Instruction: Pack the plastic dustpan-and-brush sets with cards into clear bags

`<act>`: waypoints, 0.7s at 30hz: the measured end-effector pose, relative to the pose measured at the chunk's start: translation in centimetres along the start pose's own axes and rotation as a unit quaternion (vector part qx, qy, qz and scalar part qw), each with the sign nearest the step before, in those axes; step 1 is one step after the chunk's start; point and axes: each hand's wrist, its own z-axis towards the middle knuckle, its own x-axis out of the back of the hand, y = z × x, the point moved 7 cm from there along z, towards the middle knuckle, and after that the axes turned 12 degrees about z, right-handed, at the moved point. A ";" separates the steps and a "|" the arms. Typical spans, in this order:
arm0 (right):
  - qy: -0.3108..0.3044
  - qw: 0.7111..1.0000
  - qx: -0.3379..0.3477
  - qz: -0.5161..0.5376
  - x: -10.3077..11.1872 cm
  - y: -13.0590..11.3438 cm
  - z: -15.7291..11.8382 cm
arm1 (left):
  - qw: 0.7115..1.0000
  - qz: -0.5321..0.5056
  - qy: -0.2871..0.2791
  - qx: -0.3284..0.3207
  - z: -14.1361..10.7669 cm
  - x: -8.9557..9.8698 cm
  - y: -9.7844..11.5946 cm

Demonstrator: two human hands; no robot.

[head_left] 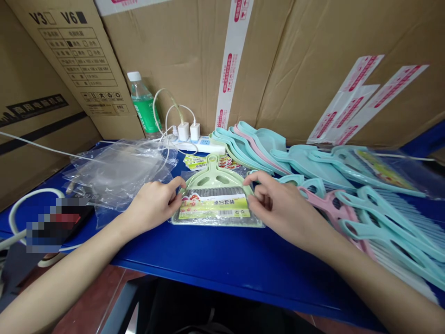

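Wrapped set: 1 pale green plastic dustpan with a grey-bristled brush and a yellow-green printed card (215,206), in clear film; lay flat on the blue desk (215,257), between both hands, handle pointing away from the person.
Left hand (153,204): at the set's left edge, thumb and index finger narrowly spaced; could not tell whether film was pinched.
Right hand (283,208): at the right edge, index finger and thumb bent toward the set, other fingers curled; grip likewise could not be told.
Left of set: pile of clear plastic bags (120,169).
Behind set: loose printed cards (195,161), then white power strip (205,147) with 2 white cube-shaped chargers (183,132).
Right of set: overlapping light-blue dustpans (306,157); nearer, light-blue brushes (378,208) and 1 pink brush (328,204).
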 end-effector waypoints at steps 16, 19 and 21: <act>0.061 0.842 -0.168 0.509 -1.9 2.7 0.5 | 0.996 -0.074 0.012 -0.038 -0.2 0.2 0.8; 0.038 0.818 -0.174 0.547 -2.6 2.4 0.4 | 0.994 -0.084 0.005 -0.069 -0.3 0.1 1.3; 0.018 0.805 -0.179 0.566 -3.1 2.2 0.4 | 0.993 -0.087 0.002 -0.084 -0.4 0.1 1.6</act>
